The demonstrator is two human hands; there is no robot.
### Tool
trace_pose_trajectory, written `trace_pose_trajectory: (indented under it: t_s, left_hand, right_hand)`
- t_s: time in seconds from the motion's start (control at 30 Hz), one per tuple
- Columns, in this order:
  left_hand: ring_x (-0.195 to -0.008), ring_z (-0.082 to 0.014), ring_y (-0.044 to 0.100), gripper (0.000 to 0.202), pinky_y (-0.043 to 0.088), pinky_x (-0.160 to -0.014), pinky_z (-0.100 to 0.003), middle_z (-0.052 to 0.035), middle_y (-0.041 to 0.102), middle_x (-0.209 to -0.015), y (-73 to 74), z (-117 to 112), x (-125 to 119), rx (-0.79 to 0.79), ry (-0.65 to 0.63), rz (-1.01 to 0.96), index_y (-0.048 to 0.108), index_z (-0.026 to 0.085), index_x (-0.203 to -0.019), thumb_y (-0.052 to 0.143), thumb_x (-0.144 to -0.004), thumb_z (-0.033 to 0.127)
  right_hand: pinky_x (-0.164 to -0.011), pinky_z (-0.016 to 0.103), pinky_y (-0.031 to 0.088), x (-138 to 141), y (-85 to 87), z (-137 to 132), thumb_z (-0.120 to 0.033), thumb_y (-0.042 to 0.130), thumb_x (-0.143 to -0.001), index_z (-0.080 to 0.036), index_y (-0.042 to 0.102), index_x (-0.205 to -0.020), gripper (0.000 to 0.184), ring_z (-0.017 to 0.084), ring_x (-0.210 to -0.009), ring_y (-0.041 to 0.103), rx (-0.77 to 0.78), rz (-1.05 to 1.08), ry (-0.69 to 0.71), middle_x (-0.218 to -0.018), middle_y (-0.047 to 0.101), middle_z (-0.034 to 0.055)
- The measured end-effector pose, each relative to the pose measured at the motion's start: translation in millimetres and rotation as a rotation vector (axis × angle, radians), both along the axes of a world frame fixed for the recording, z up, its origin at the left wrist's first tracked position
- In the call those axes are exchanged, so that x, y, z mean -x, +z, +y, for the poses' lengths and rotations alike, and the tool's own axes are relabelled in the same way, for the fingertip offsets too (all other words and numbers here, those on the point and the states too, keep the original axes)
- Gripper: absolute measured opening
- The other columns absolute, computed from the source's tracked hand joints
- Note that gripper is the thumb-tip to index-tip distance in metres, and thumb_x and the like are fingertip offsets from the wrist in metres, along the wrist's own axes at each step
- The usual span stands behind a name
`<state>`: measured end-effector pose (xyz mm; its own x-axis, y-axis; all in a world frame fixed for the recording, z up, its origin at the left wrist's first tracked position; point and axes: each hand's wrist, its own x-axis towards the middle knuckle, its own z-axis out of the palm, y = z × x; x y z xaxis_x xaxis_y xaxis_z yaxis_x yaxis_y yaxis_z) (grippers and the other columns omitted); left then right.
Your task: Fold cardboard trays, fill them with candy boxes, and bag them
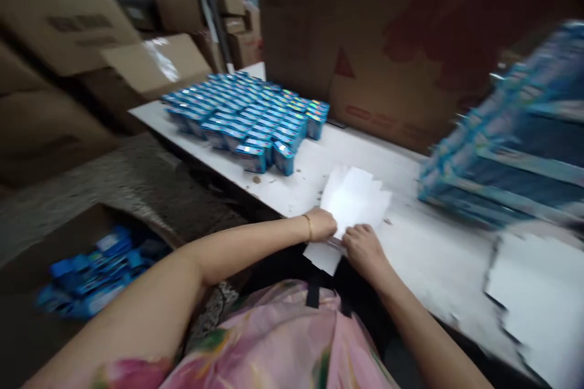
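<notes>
Head: blue bxs [93, 273] in ctn [68, 234]

Two hands, one left hand [323, 224] and one right hand [365, 249]; one bracelet [310, 228]; two stacks of white card [349, 203]; one table [417, 258]; dozens of small blue boxes [253, 112], too blurred to count; one carton [50, 249] holding several more.

The white table [410, 255] bears close rows of small blue boxes [255, 118] towards its far left end, white sheets [353, 200] reaching past the near edge, and, on the right, blue packs [515, 164] near a jagged-edged white pile [538, 298].
</notes>
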<state>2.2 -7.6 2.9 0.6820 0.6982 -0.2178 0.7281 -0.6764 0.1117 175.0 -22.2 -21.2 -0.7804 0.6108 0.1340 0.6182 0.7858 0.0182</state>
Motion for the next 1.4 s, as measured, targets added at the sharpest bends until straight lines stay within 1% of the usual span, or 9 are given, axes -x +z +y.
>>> trace_pose_trajectory:
  t_s: [0.23,0.33,0.43,0.5,0.67,0.87,1.03,1.2,1.4]
  left_hand:
    - [-0.073,-0.018,0.06,0.014,0.038,-0.059,-0.025,-0.0032,0.066,-0.076,3.0,3,-3,0.001,0.139,-0.059,0.067,0.025,-0.072,0.053,-0.072,0.024]
    - [-0.075,-0.0179,0.059,0.017,0.038,-0.062,-0.026,-0.0037,0.067,-0.079,3.8,2,-6,-0.003,0.206,-0.057,0.067,0.025,-0.077,0.05,-0.075,0.027]
    - [-0.075,-0.019,0.06,0.018,0.038,-0.062,-0.027,-0.005,0.067,-0.081,4.1,3,-7,-0.005,0.194,-0.027,0.067,0.025,-0.078,0.049,-0.074,0.026]
    - [-0.074,-0.0191,0.06,0.018,0.038,-0.061,-0.027,-0.0049,0.067,-0.08,4.0,4,-7,0.001,0.168,-0.016,0.067,0.025,-0.078,0.05,-0.073,0.026]
    - [-0.068,-0.0165,0.058,0.025,0.035,-0.058,-0.024,-0.0034,0.067,-0.074,5.5,8,-6,0.013,0.149,-0.049,0.068,0.026,-0.073,0.046,-0.076,0.037]
    - [-0.06,-0.0119,0.053,0.031,0.031,-0.053,-0.021,-0.0018,0.065,-0.065,22.3,25,-1,0.246,0.132,-0.115,0.069,0.019,-0.069,0.043,-0.076,0.035]
    - [-0.051,-0.0079,0.044,0.022,0.027,-0.048,-0.018,0.0029,0.055,-0.052,26.4,32,0,0.386,0.089,-0.187,0.066,0.014,-0.068,0.05,-0.071,0.03]
    - [-0.052,-0.0078,0.044,0.015,0.03,-0.049,-0.017,0.0032,0.054,-0.052,22.4,34,-7,0.39,0.069,-0.184,0.064,0.014,-0.064,0.051,-0.069,0.021]
    - [-0.053,-0.0088,0.053,0.022,0.038,-0.052,-0.018,0.0023,0.062,-0.072,16.4,40,-14,0.431,0.273,-0.121,0.059,0.018,-0.092,0.051,-0.071,0.023]
  right_hand:
    - [-0.078,0.037,0.033,4,10.7,3,-0.012,0.047,-0.078,-0.016,0.061,-0.069,0.017,0.019,-0.076,0.05,0.043,-0.077,-0.087,-0.071,0.058,0.0063]
    - [-0.094,0.043,0.027,1,10.1,-18,-0.025,0.05,-0.081,-0.015,0.062,-0.09,0.018,0.023,-0.095,0.049,0.025,0.018,-0.104,-0.088,0.06,0.0085]
    - [-0.101,0.055,0.012,2,0.0,-43,-0.046,0.059,-0.071,-0.01,0.043,-0.123,0.064,0.034,-0.121,0.028,-0.018,0.139,-0.142,-0.119,0.048,0.0158]
    - [-0.101,0.059,0.011,3,-9.7,-52,-0.044,0.061,-0.07,-0.009,0.036,-0.129,0.073,0.037,-0.126,0.019,-0.045,0.193,-0.158,-0.124,0.043,0.0172]
    - [-0.1,0.047,0.028,-5,-14.5,-38,-0.019,0.044,-0.082,-0.012,0.047,-0.119,0.038,0.028,-0.124,0.029,-0.07,0.278,-0.168,-0.111,0.053,0.0123]
    - [-0.078,0.035,0.045,-5,-7.2,-24,-0.02,0.038,-0.086,-0.017,0.052,-0.111,0.029,0.023,-0.093,0.05,0.061,0.324,-0.346,-0.09,0.059,0.0098]
    - [-0.078,0.034,0.044,5,-8.5,-21,-0.018,0.034,-0.087,-0.017,0.05,-0.113,0.031,0.021,-0.087,0.051,0.102,0.455,-0.429,-0.09,0.058,0.009]
    - [-0.088,0.033,0.042,8,2.8,-18,-0.009,0.034,-0.081,-0.019,0.045,-0.118,0.04,0.019,-0.104,0.047,0.211,0.708,-0.36,-0.112,0.051,0.0084]
    - [-0.09,0.038,0.041,-5,2.6,-17,-0.003,0.032,-0.075,-0.022,0.045,-0.119,0.049,0.019,-0.112,0.043,0.254,0.823,-0.303,-0.119,0.047,0.0078]
